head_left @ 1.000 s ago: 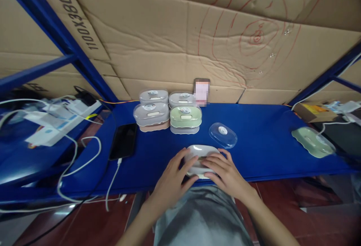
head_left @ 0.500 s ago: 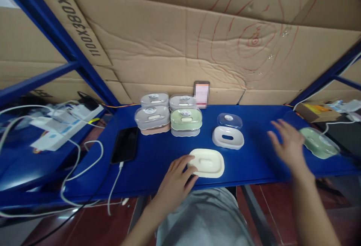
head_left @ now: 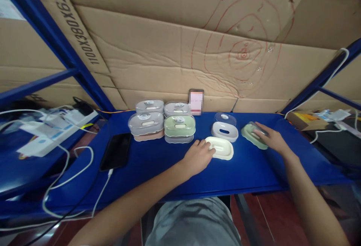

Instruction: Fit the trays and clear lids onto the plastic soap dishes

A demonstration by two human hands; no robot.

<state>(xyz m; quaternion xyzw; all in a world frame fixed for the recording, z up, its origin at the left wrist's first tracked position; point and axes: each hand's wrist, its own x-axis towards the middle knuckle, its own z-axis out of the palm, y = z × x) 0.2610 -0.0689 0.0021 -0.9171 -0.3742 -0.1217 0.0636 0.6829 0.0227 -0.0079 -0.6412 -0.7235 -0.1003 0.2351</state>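
Observation:
My left hand (head_left: 199,156) has its fingers curled over the left end of a cream soap dish base (head_left: 224,148), which lies on the blue table. With my right hand (head_left: 269,138) I grip a green soap box (head_left: 253,136) under a clear lid, its far side turned left. Between and behind them sits a whitish soap dish (head_left: 225,131) with an oval slot in its middle. Right behind that dish lies a clear lid (head_left: 225,117) with a round sticker. My fingers hide parts of the cream base and the green box.
Lidded soap boxes in grey and green (head_left: 179,126) stand stacked at the middle back. A propped phone (head_left: 196,101) leans on the cardboard wall (head_left: 152,50). A black phone (head_left: 116,151) with a white cable lies left, near a power strip (head_left: 58,135). An open carton (head_left: 306,124) stands at right.
My right hand has taken hold of the green soap box and brought it left, beside the whitish dish. My left hand has shifted the cream base right and away from the table's front edge.

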